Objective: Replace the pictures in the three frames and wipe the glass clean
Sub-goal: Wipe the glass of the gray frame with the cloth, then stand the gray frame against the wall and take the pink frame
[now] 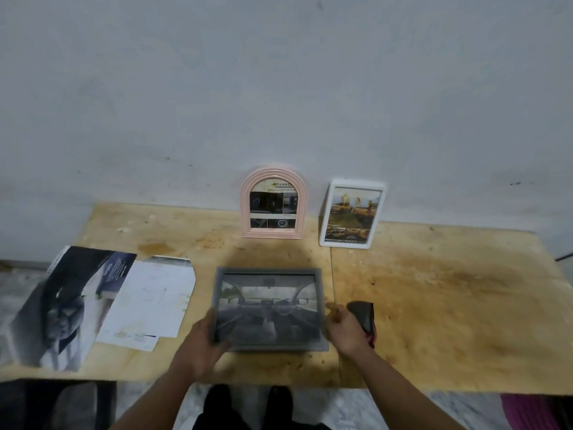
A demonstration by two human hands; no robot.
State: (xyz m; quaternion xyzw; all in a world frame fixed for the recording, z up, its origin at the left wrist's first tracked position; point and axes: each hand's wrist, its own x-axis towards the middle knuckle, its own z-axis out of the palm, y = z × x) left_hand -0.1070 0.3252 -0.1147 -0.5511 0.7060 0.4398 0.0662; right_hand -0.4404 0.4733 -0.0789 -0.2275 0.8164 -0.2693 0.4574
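Head view: you are holding the grey frame at the near edge of the counter.

Your left hand is gripping the frame's lower left corner, thumb curling over its front — your right hand is sitting just beside the frame's right edge with fingers loosely spread; whether it is touching the frame, you cannot tell. A dark cloth is lying right behind that hand. The pink arched frame and the white frame are standing upright against the wall. Loose printed sheets and a dark brochure are lying to your left — the brochure overhanging the counter's edge.
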